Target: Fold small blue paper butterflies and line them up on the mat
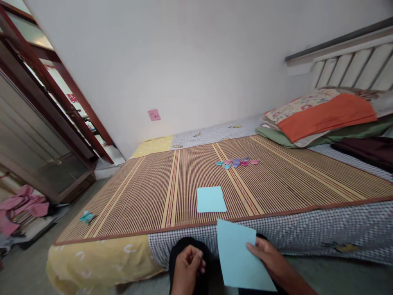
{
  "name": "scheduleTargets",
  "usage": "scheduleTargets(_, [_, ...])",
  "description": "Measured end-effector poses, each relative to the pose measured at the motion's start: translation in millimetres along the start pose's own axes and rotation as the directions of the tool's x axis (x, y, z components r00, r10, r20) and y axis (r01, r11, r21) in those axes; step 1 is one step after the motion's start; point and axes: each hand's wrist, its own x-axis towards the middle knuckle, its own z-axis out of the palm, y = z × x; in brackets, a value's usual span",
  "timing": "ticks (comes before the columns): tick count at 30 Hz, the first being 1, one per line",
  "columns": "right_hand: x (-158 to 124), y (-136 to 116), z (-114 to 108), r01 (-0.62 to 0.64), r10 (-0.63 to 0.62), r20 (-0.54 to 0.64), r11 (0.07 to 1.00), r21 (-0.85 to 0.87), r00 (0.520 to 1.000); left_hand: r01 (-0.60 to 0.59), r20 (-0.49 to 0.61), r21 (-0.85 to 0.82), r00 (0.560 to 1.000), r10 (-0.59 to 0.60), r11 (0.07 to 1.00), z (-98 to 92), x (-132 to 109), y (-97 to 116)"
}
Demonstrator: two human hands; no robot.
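A light blue sheet of paper (238, 258) is pinched along its right edge by my right hand (272, 258), thumb on the front face and fingers behind. It tilts upright over my lap, just off the bed's edge. My left hand (188, 264) is to the left of that sheet, apart from it, over my dark-clad knee. Its fingers are curled in toward the thumb, and nothing shows between them. Flat on the bamboo mat, beyond my hands, lies a light blue square of paper (211, 199).
Several small folded paper pieces (236, 163) in blue, purple and pink cluster farther back on the mat (147, 196). A teal folded paper piece (86, 217) sits near the mat's left corner. Pillows (325, 116) are stacked at the right, and a pink note (154, 115) is on the wall.
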Motion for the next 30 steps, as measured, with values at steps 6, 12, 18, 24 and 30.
scheduleTargets(6, [-1.1,1.2,1.4,-0.003,0.008,-0.018,0.968,0.251,1.000,-0.169,-0.119,0.350,0.968,0.223,0.921,8.6,83.9,28.0])
scheduleTargets(12, [1.4,7.2,-1.5,0.016,-0.040,0.064,0.943,0.333,0.997,-0.311,0.050,0.653,0.928,0.370,0.691,52.6,132.4,47.5])
scheduleTargets(18, [1.6,13.7,-4.6,0.038,-0.081,0.101,0.930,0.367,0.992,-0.459,0.334,0.760,0.883,0.329,0.461,76.7,141.9,46.0])
scheduleTargets(24, [-2.9,11.4,-2.3,0.031,-0.068,0.088,0.929,0.369,0.994,-0.500,0.402,0.784,0.860,0.313,0.368,69.8,152.4,39.5])
scheduleTargets(30, [-2.9,10.9,-1.3,0.037,-0.080,0.099,0.927,0.374,0.992,-0.433,0.327,0.795,0.895,0.302,0.424,62.7,159.6,37.0])
